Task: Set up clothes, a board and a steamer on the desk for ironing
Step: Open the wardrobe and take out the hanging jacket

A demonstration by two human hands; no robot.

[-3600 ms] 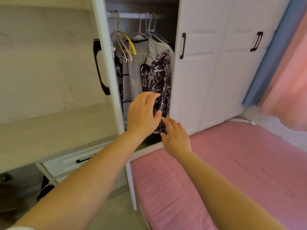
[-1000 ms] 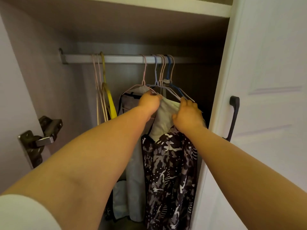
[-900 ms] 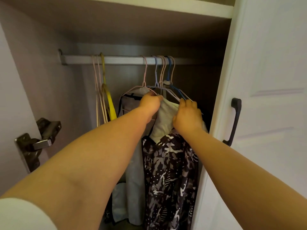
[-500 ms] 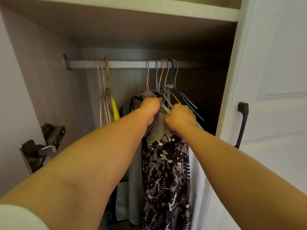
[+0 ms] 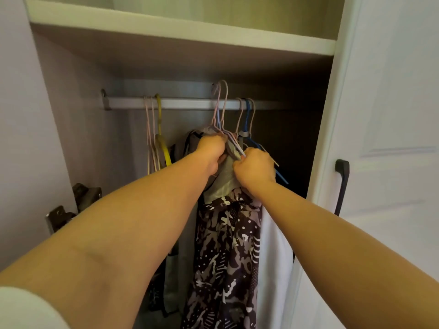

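Inside the open wardrobe, clothes hang under the silver rail (image 5: 185, 103). A dark patterned garment (image 5: 228, 252) and a grey top (image 5: 225, 179) hang bunched together on thin hangers (image 5: 221, 108). My left hand (image 5: 210, 149) grips the shoulders of the clothes and their hangers. My right hand (image 5: 255, 168) grips the same bunch from the right side. The hooks of two pale hangers stand lifted above the rail. A white garment (image 5: 273, 257) hangs just right of the patterned one. No board or steamer is in view.
Empty pink and yellow hangers (image 5: 158, 138) hang at the rail's left. A blue hanger (image 5: 248, 117) stays hooked at the right. A shelf (image 5: 180, 29) spans above the rail. The white door (image 5: 389, 162) with a black handle (image 5: 342, 186) stands at right, a hinge (image 5: 71, 207) at left.
Both hands have closed tighter round the bunch and raised it, so two hanger hooks now stand above the rail. Earlier the hands were reaching toward the wardrobe from the bed side.
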